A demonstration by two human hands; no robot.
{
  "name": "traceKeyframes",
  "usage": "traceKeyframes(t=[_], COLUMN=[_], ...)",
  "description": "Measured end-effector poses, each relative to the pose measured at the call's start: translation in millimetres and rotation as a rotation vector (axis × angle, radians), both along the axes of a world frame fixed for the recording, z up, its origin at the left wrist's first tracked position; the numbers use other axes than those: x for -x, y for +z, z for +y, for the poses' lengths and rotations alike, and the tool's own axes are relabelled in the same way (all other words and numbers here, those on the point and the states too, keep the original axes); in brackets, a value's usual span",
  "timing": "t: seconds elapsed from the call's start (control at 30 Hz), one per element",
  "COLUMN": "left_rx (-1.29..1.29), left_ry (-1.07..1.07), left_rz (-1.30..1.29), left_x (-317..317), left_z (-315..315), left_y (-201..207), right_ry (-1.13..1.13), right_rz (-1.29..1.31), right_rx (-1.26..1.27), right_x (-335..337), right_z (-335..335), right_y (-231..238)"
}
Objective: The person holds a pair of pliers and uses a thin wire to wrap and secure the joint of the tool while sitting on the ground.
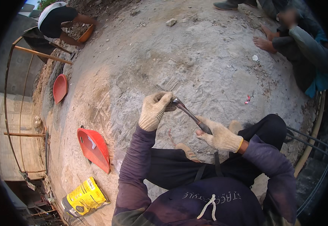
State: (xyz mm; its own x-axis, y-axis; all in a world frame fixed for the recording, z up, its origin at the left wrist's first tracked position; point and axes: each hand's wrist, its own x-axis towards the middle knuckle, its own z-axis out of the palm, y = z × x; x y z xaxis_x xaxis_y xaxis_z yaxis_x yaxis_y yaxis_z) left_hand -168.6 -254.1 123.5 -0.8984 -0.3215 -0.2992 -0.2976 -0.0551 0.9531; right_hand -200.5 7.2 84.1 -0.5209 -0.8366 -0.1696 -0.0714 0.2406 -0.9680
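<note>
Gloved left hand (155,110) clenched on the tool (190,114) head, gloved right hand (220,136) grasping its handle, red pan (94,148) left of hands, concrete floor (194,64) beyond

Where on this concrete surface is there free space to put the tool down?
Bare concrete lies ahead of the gloved left hand and right hand, up to the seated person. The left edge is crowded: red pan, second red pan, yellow bag.

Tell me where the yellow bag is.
In the head view, the yellow bag lies at lower left on the concrete ground, just below the nearer red pan.
</note>
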Motion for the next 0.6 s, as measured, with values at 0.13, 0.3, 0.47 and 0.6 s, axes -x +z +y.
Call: traceKeyframes(t=[0.13, 0.3, 0.47, 0.6], left_rx=[0.007, 0.028, -0.099, -0.214], left_ry=[-0.011, -0.051, -0.045, -0.012], left_rz=[0.006, -0.004, -0.022, 0.07], left_x=[-0.8, 1.2, -0.7, -4.6], left_z=[-0.3, 2.0, -1.8, -8.0], left_y=[-1.9, 0.3, 0.1, -5.8], right_ry=[-0.008, -0.021, 0.032, 0.011], right_rz=[0.022, -0.086, -0.435, -0.453], right_rx=[-0.124, -0.05, -0.051, -0.157], right_x=[1.2, -2.3, -2.9, 1.7], right_z=[-0.3, 2.7, 1.6, -8.6], right_y=[9.0, -4.4, 6.4, 20.2])
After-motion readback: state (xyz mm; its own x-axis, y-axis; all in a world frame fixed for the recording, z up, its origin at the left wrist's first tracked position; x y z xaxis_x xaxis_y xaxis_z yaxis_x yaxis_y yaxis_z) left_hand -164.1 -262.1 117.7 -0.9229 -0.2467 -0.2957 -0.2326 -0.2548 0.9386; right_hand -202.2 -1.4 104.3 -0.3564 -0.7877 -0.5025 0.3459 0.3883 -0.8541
